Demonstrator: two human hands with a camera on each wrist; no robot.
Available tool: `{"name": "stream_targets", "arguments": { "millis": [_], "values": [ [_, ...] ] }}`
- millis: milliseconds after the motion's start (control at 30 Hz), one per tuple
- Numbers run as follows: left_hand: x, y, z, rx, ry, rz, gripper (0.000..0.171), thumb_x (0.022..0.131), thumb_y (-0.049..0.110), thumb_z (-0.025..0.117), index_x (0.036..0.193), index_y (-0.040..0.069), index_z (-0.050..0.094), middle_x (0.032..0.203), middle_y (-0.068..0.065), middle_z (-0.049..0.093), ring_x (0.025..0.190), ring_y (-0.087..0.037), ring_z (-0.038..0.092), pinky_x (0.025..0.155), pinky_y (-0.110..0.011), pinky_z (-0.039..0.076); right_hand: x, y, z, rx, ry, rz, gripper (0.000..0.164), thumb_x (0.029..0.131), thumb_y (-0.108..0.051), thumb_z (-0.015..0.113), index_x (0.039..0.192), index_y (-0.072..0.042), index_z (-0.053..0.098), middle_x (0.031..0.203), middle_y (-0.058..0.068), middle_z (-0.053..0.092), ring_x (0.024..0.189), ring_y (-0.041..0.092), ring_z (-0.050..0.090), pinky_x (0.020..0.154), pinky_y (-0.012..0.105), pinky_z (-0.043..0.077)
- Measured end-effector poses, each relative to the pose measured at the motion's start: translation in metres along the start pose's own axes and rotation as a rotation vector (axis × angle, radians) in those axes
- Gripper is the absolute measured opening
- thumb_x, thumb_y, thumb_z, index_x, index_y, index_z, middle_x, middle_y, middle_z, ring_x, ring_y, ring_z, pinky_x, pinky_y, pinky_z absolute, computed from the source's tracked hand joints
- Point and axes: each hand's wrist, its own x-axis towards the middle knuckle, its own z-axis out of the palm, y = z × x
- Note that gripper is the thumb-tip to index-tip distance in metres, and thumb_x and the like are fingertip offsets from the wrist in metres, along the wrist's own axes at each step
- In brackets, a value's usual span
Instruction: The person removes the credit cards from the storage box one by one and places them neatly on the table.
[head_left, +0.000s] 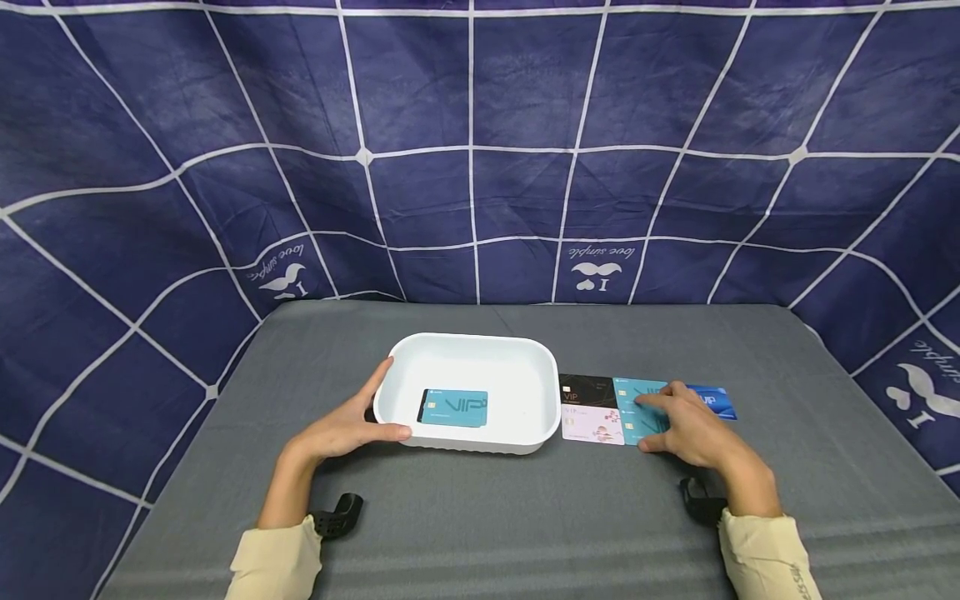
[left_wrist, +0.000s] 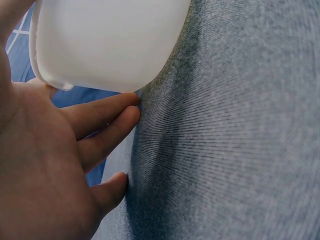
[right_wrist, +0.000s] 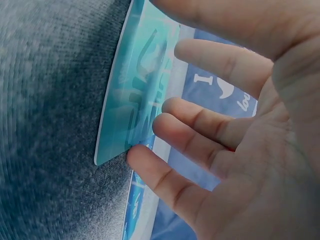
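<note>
A white plastic tray (head_left: 517,367) stands on the grey cloth. Inside it lies a teal VIP card (head_left: 454,408), with a dark edge showing at its left. My left hand (head_left: 348,425) grips the tray's left end, thumb on the front rim and index finger at the far side; the other fingers spread below the rim in the left wrist view. My right hand (head_left: 697,429) reaches over teal cards (head_left: 628,421) right of the tray, fingers spread, thumb near the front edge. In the right wrist view a teal card (right_wrist: 120,115) lies by the fingertips; contact is unclear.
Beside the tray's right end lie a black VIP card (head_left: 592,388) and a pink card (head_left: 588,423). A blue card (head_left: 717,402) lies partly behind my right hand. Behind the grey cloth (head_left: 465,525) hangs a navy grid-patterned curtain (head_left: 525,196).
</note>
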Motion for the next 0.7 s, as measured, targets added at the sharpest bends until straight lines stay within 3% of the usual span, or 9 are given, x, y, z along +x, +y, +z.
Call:
{"name": "stream_targets", "arguments": {
  "millis": [533,700],
  "values": [
    [-0.0008,-0.0005,-0.0016,0.0,0.007,-0.009,0.115,0.081,0.036,0.08,0.16,0.025,-0.004,0.163,-0.016,-0.003,0.145,-0.041,0.005,0.107,-0.069,0.01,0.002,-0.0006,0.0004,0.001,0.033,-0.009,0.066,0.07,-0.031,0.089,0.123,0.0,0.066,0.114,0.025,0.052,0.102,0.04,0.048,0.082,0.057,0.041],
    [-0.0022,-0.0004,-0.0008,0.005,0.002,-0.011,0.115,0.081,0.037,0.079,0.16,0.025,-0.004,0.163,-0.016,-0.001,0.145,-0.04,0.007,0.108,-0.068,0.011,0.002,-0.003,0.0032,0.007,0.075,-0.03,0.063,0.073,-0.033,0.087,0.123,-0.002,0.067,0.114,0.021,0.052,0.102,0.035,0.046,0.083,0.053,0.039]
  ]
}}
